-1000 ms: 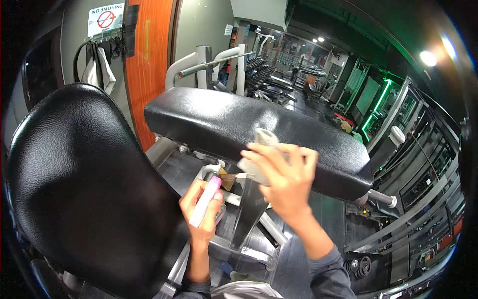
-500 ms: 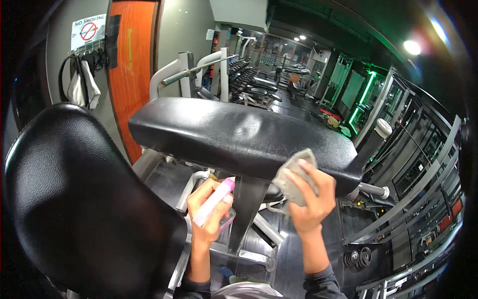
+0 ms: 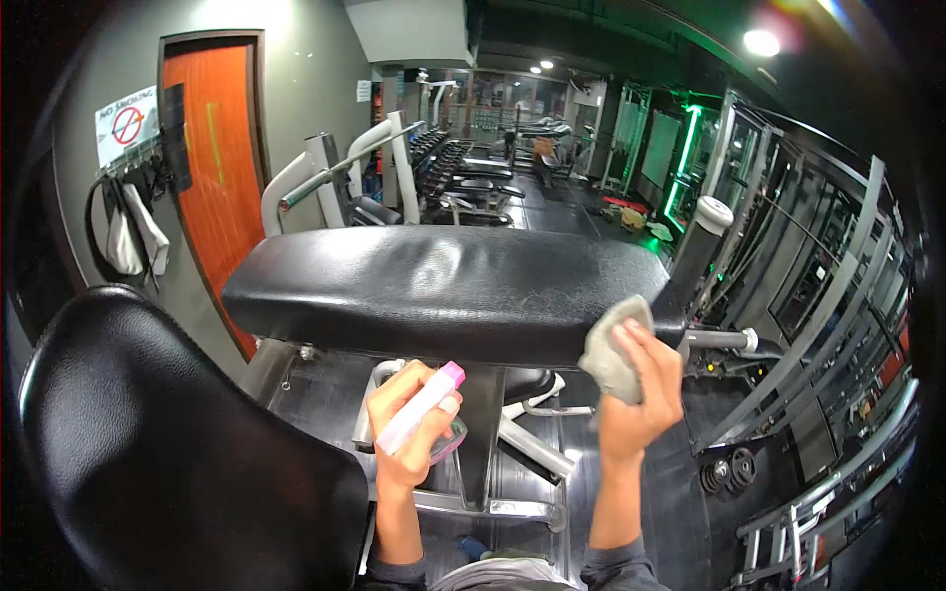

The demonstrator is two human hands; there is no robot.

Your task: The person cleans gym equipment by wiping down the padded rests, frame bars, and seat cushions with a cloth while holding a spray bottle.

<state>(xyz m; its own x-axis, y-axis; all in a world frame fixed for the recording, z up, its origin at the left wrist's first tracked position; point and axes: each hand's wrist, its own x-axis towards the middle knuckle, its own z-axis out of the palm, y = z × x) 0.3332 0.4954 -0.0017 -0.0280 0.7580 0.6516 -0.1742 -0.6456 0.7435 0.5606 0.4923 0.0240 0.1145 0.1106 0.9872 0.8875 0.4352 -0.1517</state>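
Note:
My left hand [image 3: 409, 419] is wrapped round a spray bottle [image 3: 422, 407] with a white and pink head; its clear lower part shows below my fingers. In my right hand [image 3: 645, 394] is a folded grey cloth [image 3: 617, 355], held at the near right edge of a long black padded bench [image 3: 443, 286]. Whether the cloth touches the pad I cannot tell. Some scuffs show on the pad's right half. A black padded backrest [image 3: 187, 443] rises at the left, close to my left arm.
Metal frame tubes [image 3: 527, 509] stand below the pad. Weight plates [image 3: 729, 471] lie on the floor at the right, beside a rack [image 3: 818, 335]. An orange door [image 3: 212, 167] and a rack of dumbbells [image 3: 434, 158] are farther back.
The view has tilted up and turned to the right. My right hand with the cloth has shifted right along the pad's near edge. My left hand still holds the spray bottle.

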